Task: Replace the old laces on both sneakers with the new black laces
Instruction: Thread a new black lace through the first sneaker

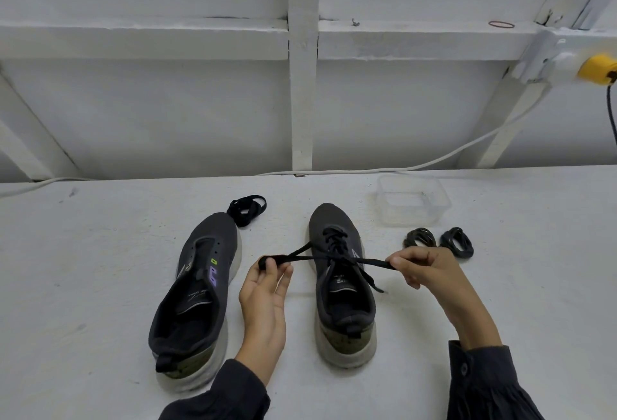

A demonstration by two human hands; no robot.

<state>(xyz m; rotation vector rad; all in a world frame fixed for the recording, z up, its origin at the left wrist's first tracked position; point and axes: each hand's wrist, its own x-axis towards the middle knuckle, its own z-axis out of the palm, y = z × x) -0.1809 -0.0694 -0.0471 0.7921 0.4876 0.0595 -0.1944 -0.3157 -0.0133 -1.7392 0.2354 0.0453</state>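
Two dark sneakers with pale soles stand side by side on the white table, toes away from me. The left sneaker (197, 289) has bare eyelets and no lace. The right sneaker (340, 282) is threaded with a black lace (334, 257) whose ends cross above the tongue. My left hand (265, 302) pinches a loop of that lace to the shoe's left. My right hand (430, 269) grips the other end, pulled taut to the right. A coiled black lace (246, 210) lies beyond the left sneaker's toe.
Two more coiled lace bundles (421, 238) (456, 242) lie to the right of the right sneaker. A clear plastic container (412, 201) stands behind them. A white cable (434, 162) runs along the back wall, and a yellow plug (597, 69) sits at the far right.
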